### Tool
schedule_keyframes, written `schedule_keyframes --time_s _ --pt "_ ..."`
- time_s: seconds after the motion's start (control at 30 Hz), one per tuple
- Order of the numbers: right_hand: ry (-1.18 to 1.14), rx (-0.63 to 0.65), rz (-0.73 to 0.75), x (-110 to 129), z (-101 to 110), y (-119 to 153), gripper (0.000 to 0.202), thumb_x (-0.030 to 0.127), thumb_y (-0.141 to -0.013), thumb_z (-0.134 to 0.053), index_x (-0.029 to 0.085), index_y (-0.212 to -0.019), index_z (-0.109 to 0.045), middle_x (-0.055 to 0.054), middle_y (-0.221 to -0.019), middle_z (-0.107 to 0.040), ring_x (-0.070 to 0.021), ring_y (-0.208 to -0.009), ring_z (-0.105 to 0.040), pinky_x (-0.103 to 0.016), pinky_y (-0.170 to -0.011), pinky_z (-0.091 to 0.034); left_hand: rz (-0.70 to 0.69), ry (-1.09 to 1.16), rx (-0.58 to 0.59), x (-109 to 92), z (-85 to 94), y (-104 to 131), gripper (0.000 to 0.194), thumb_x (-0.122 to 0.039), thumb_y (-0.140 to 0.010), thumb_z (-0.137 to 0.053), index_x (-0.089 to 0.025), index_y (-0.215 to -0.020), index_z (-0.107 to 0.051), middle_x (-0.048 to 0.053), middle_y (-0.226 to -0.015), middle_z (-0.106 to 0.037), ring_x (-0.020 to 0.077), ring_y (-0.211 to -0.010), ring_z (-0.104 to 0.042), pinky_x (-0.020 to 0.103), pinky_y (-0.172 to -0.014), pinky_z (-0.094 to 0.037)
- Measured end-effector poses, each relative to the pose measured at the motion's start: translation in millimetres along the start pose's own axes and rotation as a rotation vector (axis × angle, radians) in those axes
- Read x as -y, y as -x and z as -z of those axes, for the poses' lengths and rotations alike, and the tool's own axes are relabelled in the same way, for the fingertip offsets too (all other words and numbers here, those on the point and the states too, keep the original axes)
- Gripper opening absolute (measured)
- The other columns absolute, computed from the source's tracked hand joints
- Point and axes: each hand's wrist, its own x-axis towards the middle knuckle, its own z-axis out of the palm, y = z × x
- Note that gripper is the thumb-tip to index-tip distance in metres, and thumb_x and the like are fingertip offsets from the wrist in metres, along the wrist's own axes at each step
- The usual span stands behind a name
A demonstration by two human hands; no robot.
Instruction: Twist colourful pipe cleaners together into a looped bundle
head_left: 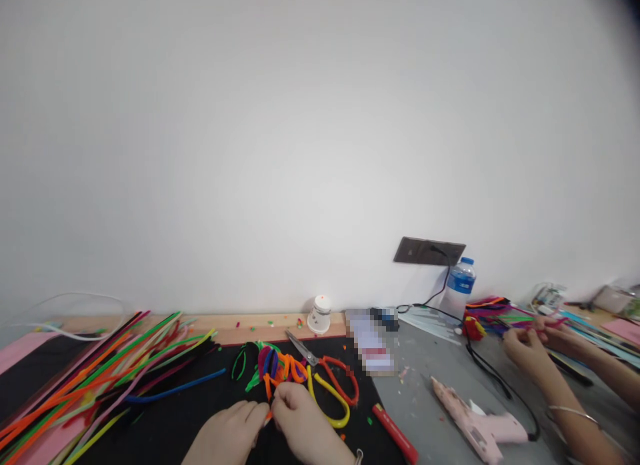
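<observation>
My left hand (227,435) and my right hand (305,425) meet at the bottom edge of the head view, over a black mat (200,411). Their fingertips pinch a small orange pipe cleaner piece (269,416) between them. Just beyond the fingers lies a cluster of bent pipe cleaner loops (280,368) in orange, purple, blue and green. Scissors (327,375) with red and yellow handles rest to the right of that cluster.
A fan of long coloured pipe cleaners (100,375) covers the left. A pink glue gun (480,425), red utility knife (395,435), white cup (319,315) and water bottle (459,285) sit right. Another person's hands (535,341) work at the far right.
</observation>
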Motion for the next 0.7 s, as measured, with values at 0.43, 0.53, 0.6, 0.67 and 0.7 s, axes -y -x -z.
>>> schedule_keyframes --time_s 0.43,0.53,0.6,0.67,0.7 --pt "-0.06 -0.058 0.243 5.0 0.0 2.7 0.018 0.009 -0.075 -0.037 0.019 -0.06 -0.032 0.006 -0.056 -0.028 -0.0082 -0.053 -0.028 -0.019 -0.047 -0.023 0.147 1.185 0.122 -2.8 20.6 -4.2 0.04 -0.048 -0.081 -0.038 -0.019 -0.056 -0.046 -0.004 -0.045 -0.05 0.0102 -0.042 -0.046 0.019 -0.046 -0.036" --pt "0.002 -0.07 0.296 9.7 0.5 8.3 0.019 0.01 -0.077 -0.037 0.019 -0.061 -0.032 0.007 -0.056 -0.027 -0.0079 -0.052 -0.027 -0.019 -0.047 -0.022 0.149 1.4 0.239 -0.2 23.8 -2.5 0.04 -0.05 -0.077 -0.047 -0.016 -0.056 -0.049 -0.005 -0.043 -0.048 0.0073 -0.038 -0.039 0.018 -0.041 -0.027" --pt "0.058 -0.068 0.319 12.6 0.4 12.5 0.019 0.011 -0.078 -0.037 0.019 -0.061 -0.032 0.006 -0.057 -0.028 -0.008 -0.052 -0.029 -0.019 -0.048 -0.023 0.143 1.51 0.287 3.0 23.7 0.2 0.036 -0.046 -0.077 -0.051 -0.015 -0.058 -0.05 -0.005 -0.042 -0.048 0.0059 -0.037 -0.036 0.018 -0.04 -0.023" --pt "0.113 -0.077 0.333 15.5 0.0 16.4 0.018 0.012 -0.078 -0.039 0.019 -0.062 -0.034 0.006 -0.057 -0.031 -0.0087 -0.054 -0.032 -0.02 -0.05 -0.024 0.151 1.639 0.329 6.5 21.9 3.7 0.031 -0.043 -0.077 -0.054 -0.015 -0.062 -0.051 -0.006 -0.041 -0.047 0.0052 -0.035 -0.033 0.018 -0.039 -0.023" --pt "0.133 -0.08 0.336 16.9 -0.2 18.1 0.017 0.013 -0.079 -0.039 0.019 -0.062 -0.035 0.006 -0.058 -0.032 -0.0091 -0.055 -0.034 -0.02 -0.051 -0.025 0.156 1.702 0.344 8.0 20.6 5.3 0.029 -0.041 -0.077 -0.055 -0.015 -0.065 -0.051 -0.007 -0.04 -0.047 0.005 -0.034 -0.032 0.017 -0.039 -0.024"
